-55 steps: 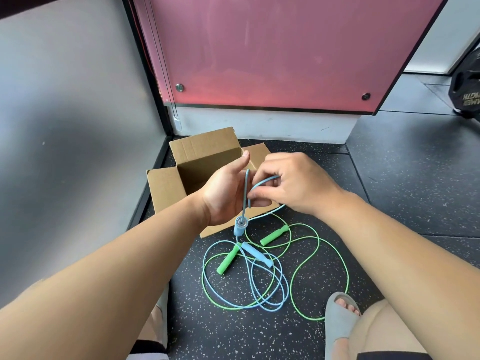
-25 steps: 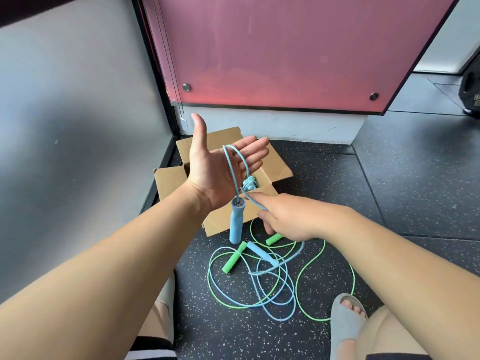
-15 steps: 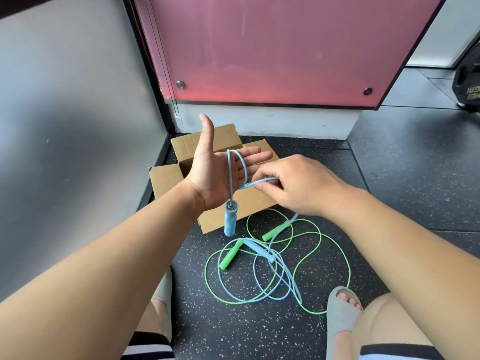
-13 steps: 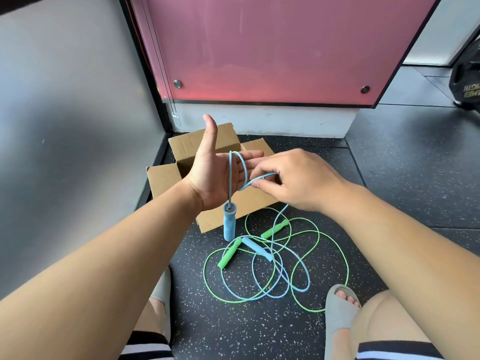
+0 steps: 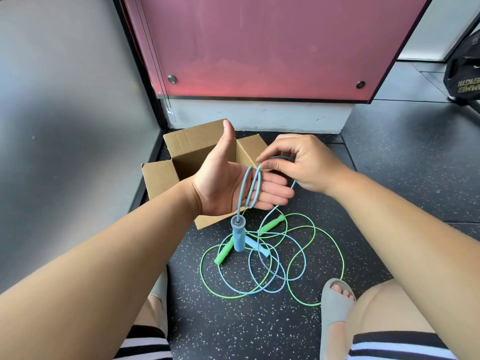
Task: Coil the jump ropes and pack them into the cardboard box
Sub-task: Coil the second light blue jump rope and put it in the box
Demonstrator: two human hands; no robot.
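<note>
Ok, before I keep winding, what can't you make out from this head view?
All in the head view:
- Cardboard box floor: hidden behind the left hand and the near wall, so contents unknown.
- Blue rope behind the left fingers: hidden by the hand itself.
- Right hand pinch on the blue rope: fingers curl over it.
- Rope crossings on the floor: hanging blue handle covers part of them.
- Black object, right edge: cut off by the frame.

The cardboard box (image 5: 161, 178) stands on the floor (image 5: 389, 178), with a wall panel (image 5: 259, 48) behind it. Above the box's near edge is the left hand (image 5: 223, 188), the wound jump rope (image 5: 250, 188) looped round its fingers and a handle (image 5: 238, 233) hanging below. Right of the box, the right hand (image 5: 306, 165) pinches that rope. In front of the box, the loose jump rope (image 5: 330, 242) lies on the floor, tangled with the wound rope's slack.
</note>
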